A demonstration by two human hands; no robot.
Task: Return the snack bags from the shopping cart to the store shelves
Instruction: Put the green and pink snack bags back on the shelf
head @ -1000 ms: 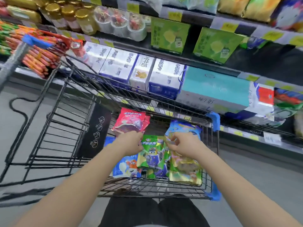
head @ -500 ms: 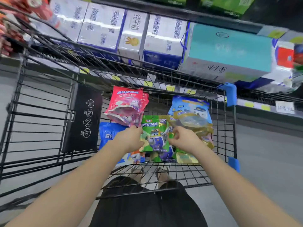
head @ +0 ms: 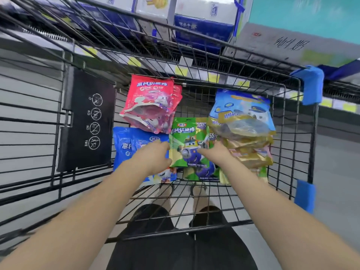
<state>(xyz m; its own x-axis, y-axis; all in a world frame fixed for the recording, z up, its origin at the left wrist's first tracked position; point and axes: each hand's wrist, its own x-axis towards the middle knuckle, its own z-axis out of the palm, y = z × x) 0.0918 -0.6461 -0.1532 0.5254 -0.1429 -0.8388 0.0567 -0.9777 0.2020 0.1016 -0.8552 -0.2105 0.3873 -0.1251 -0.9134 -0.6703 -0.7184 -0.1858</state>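
step in hand: picking the first bag out of the shopping cart (head: 233,81), nothing shelved yet by the look of it. target is the green bag (head: 188,145), lying flat on the cart floor in the middle of the pile. relative to the green bag: red bags (head: 152,106) up and left, touching its top corner; dark blue bag (head: 130,147) directly left, tucked partly under it; gold bags (head: 249,147) directly right, overlapping its edge; light blue bag (head: 241,104) up and right, under the gold stack. left hand (head: 150,157) sits on the green bag's left edge, fingers curled, looks like a pinch on that edge. right hand (head: 216,152) is at its right side, one finger laid across the print; cannot tell if the thumb is under the bag or whether it's gripping at all. next move, my read: get both edges secured, lift straight up so the gold stack slides off rather than coming along, then turn to the store shelf (head: 181,70) beyond the green bag's far side and find the matching slot. the milk boxes (head: 202,22) there aren't snacks, so the right spot is probably not in view. vs half a second ago: bag layout unchanged, nothing lifted; both hands still on the same bag, right hand finger now further across its face; head tipped lower, so less shelf shows.
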